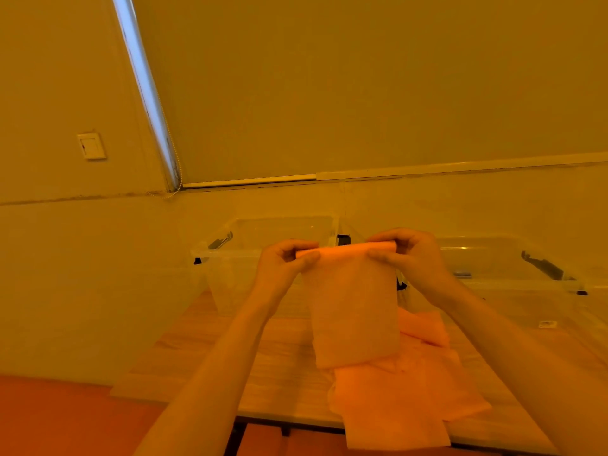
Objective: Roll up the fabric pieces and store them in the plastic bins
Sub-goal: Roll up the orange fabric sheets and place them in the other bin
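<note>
Fabric piece point(353, 307) held up in front of the plastic bins point(230, 255). Left hand point(286, 261) and right hand point(409, 255) pinch its rolled top edge. Looks thin, limp, light: grip both ends, or the roll sags.

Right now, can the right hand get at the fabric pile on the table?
Probably not yet: the right hand and left hand both pinch the top of the hanging fabric piece. The fabric pile lies uncovered below, so once that hand lets go the way looks free.
</note>
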The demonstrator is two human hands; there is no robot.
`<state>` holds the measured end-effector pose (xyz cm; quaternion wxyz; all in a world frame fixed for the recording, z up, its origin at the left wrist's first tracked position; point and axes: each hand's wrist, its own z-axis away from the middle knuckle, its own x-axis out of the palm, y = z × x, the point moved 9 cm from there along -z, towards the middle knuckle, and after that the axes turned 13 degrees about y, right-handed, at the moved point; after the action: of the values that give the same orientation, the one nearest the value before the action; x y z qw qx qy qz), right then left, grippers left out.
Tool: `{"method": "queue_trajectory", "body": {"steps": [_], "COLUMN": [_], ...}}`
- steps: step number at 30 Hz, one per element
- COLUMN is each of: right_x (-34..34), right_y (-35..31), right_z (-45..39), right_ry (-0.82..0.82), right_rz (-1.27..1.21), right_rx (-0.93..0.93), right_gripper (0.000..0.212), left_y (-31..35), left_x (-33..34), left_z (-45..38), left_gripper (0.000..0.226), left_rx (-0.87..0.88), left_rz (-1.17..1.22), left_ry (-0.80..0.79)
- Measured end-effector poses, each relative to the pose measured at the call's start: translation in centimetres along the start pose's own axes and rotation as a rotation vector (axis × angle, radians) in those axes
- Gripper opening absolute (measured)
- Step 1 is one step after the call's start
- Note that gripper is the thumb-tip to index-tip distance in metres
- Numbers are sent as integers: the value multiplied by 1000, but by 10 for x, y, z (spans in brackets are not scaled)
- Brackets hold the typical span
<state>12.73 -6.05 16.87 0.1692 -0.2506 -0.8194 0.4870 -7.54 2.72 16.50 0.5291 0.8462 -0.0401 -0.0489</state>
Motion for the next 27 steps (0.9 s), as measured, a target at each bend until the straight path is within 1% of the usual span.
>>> {"method": "queue_trajectory", "body": {"steps": [4, 9, 11, 16, 21, 27], "right_x": [1, 4, 4, 0, 0, -2], "right_y": [2, 1, 0, -1, -1, -2], "right_z": [1, 4, 4, 2, 1, 2], "right_ry": [-1, -13, -7, 6, 6, 14], "right_rz": [-25, -31, -29, 35, 33, 51], "right_rx": [34, 24, 24, -5, -16, -44], "right_gripper": [15, 26, 23, 16, 24, 18], "left_y": [-4, -5, -6, -4, -8, -9], "left_x": [1, -5, -6, -3, -7, 1], "left_z": [0, -3, -3, -2, -4, -2], "left_gripper": [20, 16, 16, 20, 17, 19], "left_rx": [-16, -12, -12, -19, -22, -17], "left_rz": [8, 10, 11, 39, 41, 21], "left_ry": [-31, 16, 32, -11, 52, -27]}}
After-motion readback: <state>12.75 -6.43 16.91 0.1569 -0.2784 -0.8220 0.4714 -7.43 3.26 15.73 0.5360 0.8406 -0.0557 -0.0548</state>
